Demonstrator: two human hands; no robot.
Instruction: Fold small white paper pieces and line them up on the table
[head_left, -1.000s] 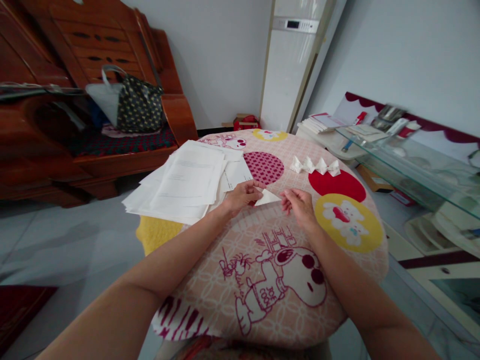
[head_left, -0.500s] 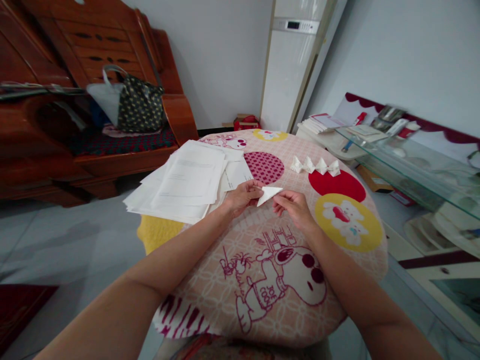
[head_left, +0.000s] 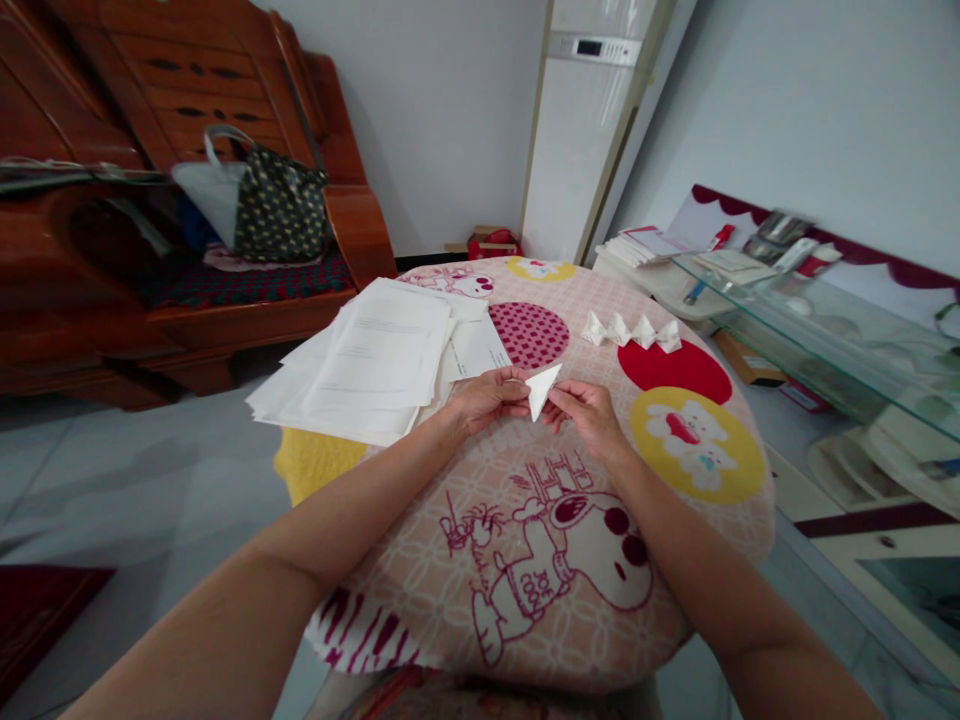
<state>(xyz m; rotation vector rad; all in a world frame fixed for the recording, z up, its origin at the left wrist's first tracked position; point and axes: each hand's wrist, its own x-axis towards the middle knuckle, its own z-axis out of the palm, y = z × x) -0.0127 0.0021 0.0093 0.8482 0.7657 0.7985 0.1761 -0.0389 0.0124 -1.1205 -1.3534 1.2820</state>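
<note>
A small folded paper triangle (head_left: pixel 543 388) is pinched between my two hands above the middle of the round table. My left hand (head_left: pixel 491 398) grips its left edge with thumb and fingers. On the opposite side, my right hand (head_left: pixel 583 405) is closed on the triangle's right edge. Farther back to the right, several folded white paper pieces (head_left: pixel 630 332) stand in a row on the cloth. Loose white sheets (head_left: pixel 375 350), some printed, lie in an uneven stack left of my hands.
A patterned cloth (head_left: pixel 525 560) covers the table. To the right is a glass shelf (head_left: pixel 840 320) with papers and small items. A wooden sofa (head_left: pixel 225 120) holding a dark patterned bag (head_left: pixel 281 205) stands at the left. Behind the table is a tall white cabinet-like unit (head_left: pixel 577 140).
The paper triangle has turned between my hands, its long edge now steeper. My right fingers have come onto its right side, closer to my left hand.
</note>
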